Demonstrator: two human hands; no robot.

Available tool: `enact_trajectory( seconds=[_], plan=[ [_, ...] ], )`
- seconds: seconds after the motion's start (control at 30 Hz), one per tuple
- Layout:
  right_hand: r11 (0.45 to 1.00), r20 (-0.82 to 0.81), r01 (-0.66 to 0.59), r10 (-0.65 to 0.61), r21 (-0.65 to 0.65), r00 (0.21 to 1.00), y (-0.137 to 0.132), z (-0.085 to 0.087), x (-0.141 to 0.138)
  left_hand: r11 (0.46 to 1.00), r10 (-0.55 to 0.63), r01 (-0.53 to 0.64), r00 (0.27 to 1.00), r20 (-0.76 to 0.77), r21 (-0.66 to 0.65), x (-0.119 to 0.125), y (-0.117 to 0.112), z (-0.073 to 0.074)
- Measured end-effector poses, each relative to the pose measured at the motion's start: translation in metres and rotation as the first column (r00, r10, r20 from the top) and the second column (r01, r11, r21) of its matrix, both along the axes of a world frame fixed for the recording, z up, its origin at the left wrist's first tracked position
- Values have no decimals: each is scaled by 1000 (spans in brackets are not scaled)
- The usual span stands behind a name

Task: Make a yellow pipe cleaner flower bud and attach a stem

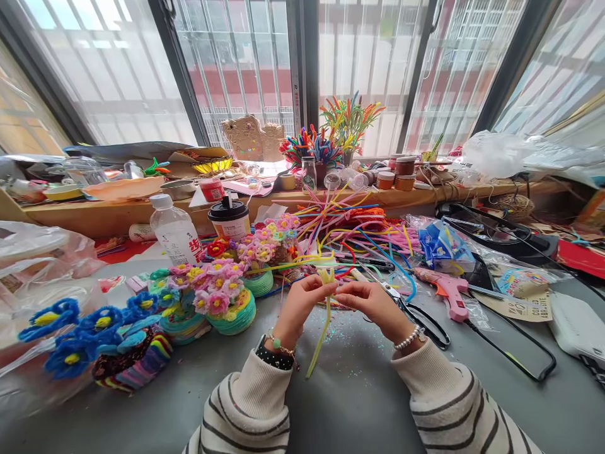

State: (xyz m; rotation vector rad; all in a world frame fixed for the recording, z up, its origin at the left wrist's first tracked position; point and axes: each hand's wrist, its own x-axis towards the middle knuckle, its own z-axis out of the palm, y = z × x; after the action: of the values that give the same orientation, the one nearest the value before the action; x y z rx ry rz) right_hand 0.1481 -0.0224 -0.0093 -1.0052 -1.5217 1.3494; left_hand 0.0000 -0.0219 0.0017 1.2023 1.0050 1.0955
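Both hands are up over the grey table, wrists raised, striped sleeves coming in from the bottom edge. The left hand curls inward, fingertips pinched on the top of a yellow pipe cleaner; a bead bracelet sits on that wrist. The right hand mirrors it, knuckles up, thumb and fingers closed on the same fuzzy top from the other side, a pearl bracelet at its wrist. So both are grasping the pipe cleaner, and their fingertips nearly meet.

The pipe cleaner runs long and thin: its bent, looped top sits between the fingertips, and its stem hangs down and slightly leftward toward the person, its free end just above the table. It looks soft and bristly, pale yellow-green.

Just right of the pipe cleaner, black-handled scissors lie flat on the table, blades toward the right hand. Farther right of it rests a pink glue gun with a black cord. Beyond the pipe cleaner, away from the person, sprawls a loose heap of coloured stems, pink, blue, yellow and red. Left of it stand small flower baskets, pink fuzzy blooms over coiled green bases, and farther left blue flowers with yellow centres. A clear plastic bottle and a black-lidded cup stand behind those baskets.
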Motion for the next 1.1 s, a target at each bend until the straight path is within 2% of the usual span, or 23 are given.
enact_trajectory(
  seconds=[0.27,0.47,0.6,0.73,0.83,1.0,1.1],
  plan=[
    [993,104,31,-43,113,994,-2,-3,-7,999,-10,15,995,-98,50,3,-1,0],
    [997,31,75,-76,34,997,-6,1,-10,984,66,-37,984,-166,173,3,0,-1],
    [995,-47,95,-95,-16,994,-8,4,-12,953,171,-97,954,-248,287,2,0,-2],
    [991,-106,125,-129,-44,986,-9,4,-13,923,238,-138,938,-251,360,2,1,-3],
    [987,-145,143,-152,-74,978,-8,2,-13,929,245,-162,943,-226,332,3,0,-3],
    [980,-211,173,-190,-94,959,-4,-3,-11,962,205,-181,973,-104,203,2,0,-1],
    [973,-262,199,-222,-112,939,-2,-4,-10,977,162,-150,984,-69,153,2,-1,1]
  ],
)
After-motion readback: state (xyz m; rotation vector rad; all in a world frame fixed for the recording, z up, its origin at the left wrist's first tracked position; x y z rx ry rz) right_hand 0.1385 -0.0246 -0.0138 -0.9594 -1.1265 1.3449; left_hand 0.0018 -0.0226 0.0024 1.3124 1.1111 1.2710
